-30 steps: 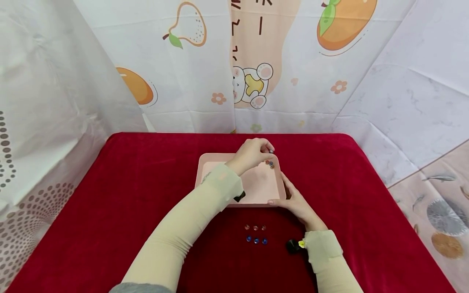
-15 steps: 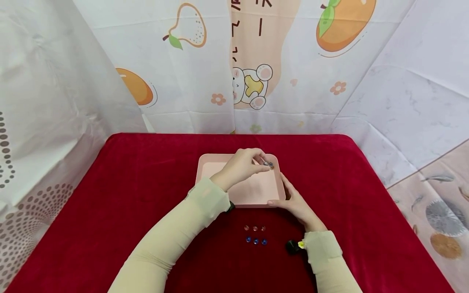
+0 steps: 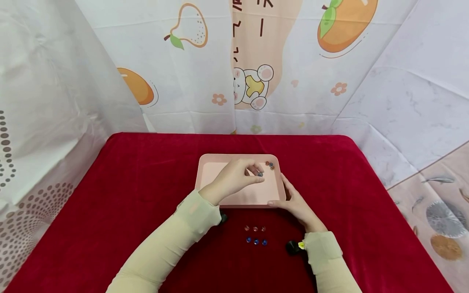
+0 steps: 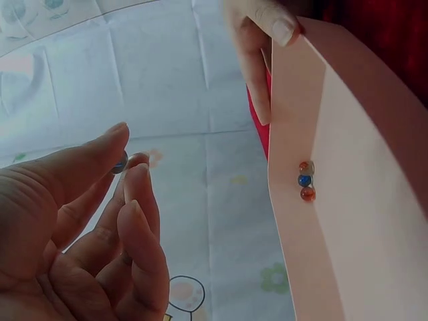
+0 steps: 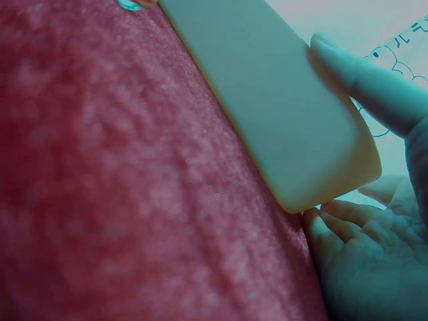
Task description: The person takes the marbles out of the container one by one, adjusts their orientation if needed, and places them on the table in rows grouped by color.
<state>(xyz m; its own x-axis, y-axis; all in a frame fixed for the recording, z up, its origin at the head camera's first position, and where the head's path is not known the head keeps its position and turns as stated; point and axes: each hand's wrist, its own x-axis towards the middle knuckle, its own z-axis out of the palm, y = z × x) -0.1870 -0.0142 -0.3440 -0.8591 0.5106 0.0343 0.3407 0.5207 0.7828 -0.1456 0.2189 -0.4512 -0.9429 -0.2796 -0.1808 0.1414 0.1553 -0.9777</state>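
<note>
Pinched a blue-grey marble in the left hand, mid-frame above the pink tray, having shifted down-left from three corner marbles, upper right; seemingly carried off that cluster. Gripped the tray's lower-right corner with the right hand. Saw pinkish marbles and blue marbles rowed on red cloth, lower centre.

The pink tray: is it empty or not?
Not empty: the pink tray holds orange and blue marbles, clustered near its far right corner.

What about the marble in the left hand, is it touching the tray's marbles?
Apart. The left wrist view shows a plain gap between the pinched glass marble and the three marbles in the pink tray.
</note>
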